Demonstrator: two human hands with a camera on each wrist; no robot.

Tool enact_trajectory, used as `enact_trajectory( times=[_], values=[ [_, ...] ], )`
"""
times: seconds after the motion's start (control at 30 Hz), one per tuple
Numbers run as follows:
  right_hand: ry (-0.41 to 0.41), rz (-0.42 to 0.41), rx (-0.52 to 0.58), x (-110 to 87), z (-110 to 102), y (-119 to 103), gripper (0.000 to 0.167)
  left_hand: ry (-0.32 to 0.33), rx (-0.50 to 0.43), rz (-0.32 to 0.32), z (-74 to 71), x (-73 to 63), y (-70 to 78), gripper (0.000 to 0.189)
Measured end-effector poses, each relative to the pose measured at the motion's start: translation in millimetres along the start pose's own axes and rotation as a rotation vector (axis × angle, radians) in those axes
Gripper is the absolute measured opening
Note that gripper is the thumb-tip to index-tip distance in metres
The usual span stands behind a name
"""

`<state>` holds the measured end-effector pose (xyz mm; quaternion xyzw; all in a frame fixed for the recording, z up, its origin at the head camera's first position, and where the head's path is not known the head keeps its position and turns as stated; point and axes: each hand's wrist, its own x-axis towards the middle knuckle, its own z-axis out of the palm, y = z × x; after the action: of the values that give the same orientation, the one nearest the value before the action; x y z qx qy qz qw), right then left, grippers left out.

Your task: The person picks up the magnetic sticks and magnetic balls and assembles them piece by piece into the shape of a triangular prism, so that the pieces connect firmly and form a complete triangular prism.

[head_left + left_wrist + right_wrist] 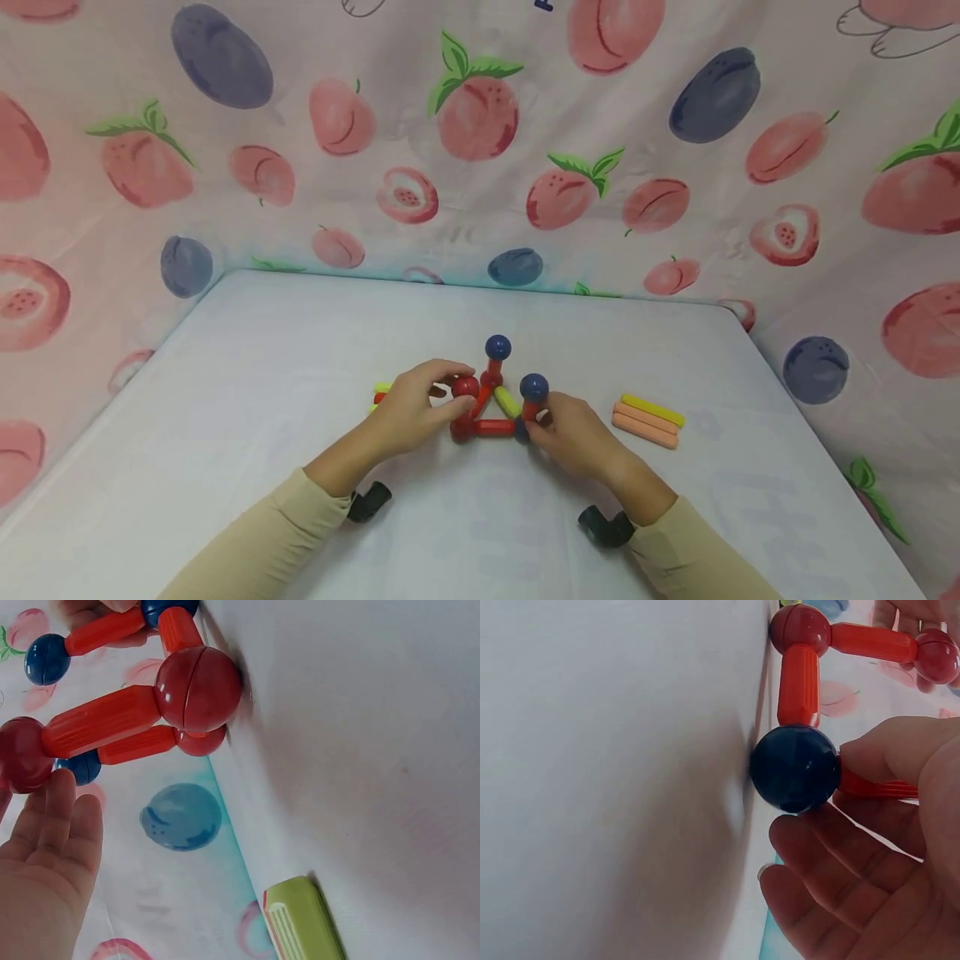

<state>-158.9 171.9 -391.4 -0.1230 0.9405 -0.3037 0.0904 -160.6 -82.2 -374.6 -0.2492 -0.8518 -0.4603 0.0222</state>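
Observation:
A small frame of red rods and balls (491, 408) stands at the middle of the white table (300, 375). My left hand (420, 410) pinches the raised red ball (465, 386) at the frame's left; the left wrist view shows my fingers (52, 832) against that ball (22, 754), joined by a red rod (101, 720) to a lower red ball (199, 688) on the table. My right hand (566, 432) pinches an upright red rod (877, 786) just above the blue ball (793, 769) on the table. Two more blue balls (533, 386) (498, 347) top the upright rods.
A yellow rod and two peach rods (648, 421) lie to the right of my right hand. Green, yellow and red rod ends (381, 393) show behind my left hand, with a green one (300, 922) close in the left wrist view. Fruit-print cloth (480, 125) walls the table.

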Motion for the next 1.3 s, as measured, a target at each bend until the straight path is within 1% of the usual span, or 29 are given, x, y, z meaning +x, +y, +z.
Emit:
enact_trajectory(
  times=[0.1,0.17,0.3,0.4,0.47,0.57,0.67,0.83,0.97,1.13,1.3],
  values=[
    [0.010,0.007,-0.008,-4.0,-2,4,0.032,0.015,0.008,0.018,0.5,0.1,-0.7,0.037],
    [0.022,0.013,-0.020,-9.1,-7,10,0.038,0.016,0.004,0.018,0.9,0.5,-1.1,0.037],
    [0.049,0.030,-0.067,-22.6,-26,24,0.046,0.008,-0.003,0.024,1.1,1.2,-1.7,0.036],
    [0.076,0.027,-0.137,-32.3,-40,34,0.044,0.000,-0.008,0.023,0.3,1.8,-1.0,0.035],
    [0.106,0.011,-0.184,-38.7,-48,42,0.042,-0.003,-0.014,0.017,-0.1,2.3,-0.1,0.035],
    [0.138,-0.001,-0.218,-45.9,-56,53,0.040,-0.007,-0.016,0.003,-0.2,3.1,2.0,0.036],
    [0.162,-0.005,-0.237,-49.6,-60,63,0.042,-0.012,-0.008,-0.003,0.2,3.6,3.2,0.036],
    [0.151,0.014,-0.250,-50.6,-63,75,0.042,-0.012,0.012,-0.002,-0.1,3.8,4.2,0.036],
    [0.147,0.034,-0.266,-51.6,-62,78,0.041,-0.018,0.020,0.003,-0.1,3.9,3.9,0.036],
    [0.161,0.029,-0.279,-51.5,-60,79,0.036,-0.022,0.023,0.006,-0.2,4.6,3.8,0.036],
    [0.175,0.018,-0.292,-50.0,-58,80,0.037,-0.022,0.027,-0.003,0.3,5.0,4.0,0.036]
  ],
)
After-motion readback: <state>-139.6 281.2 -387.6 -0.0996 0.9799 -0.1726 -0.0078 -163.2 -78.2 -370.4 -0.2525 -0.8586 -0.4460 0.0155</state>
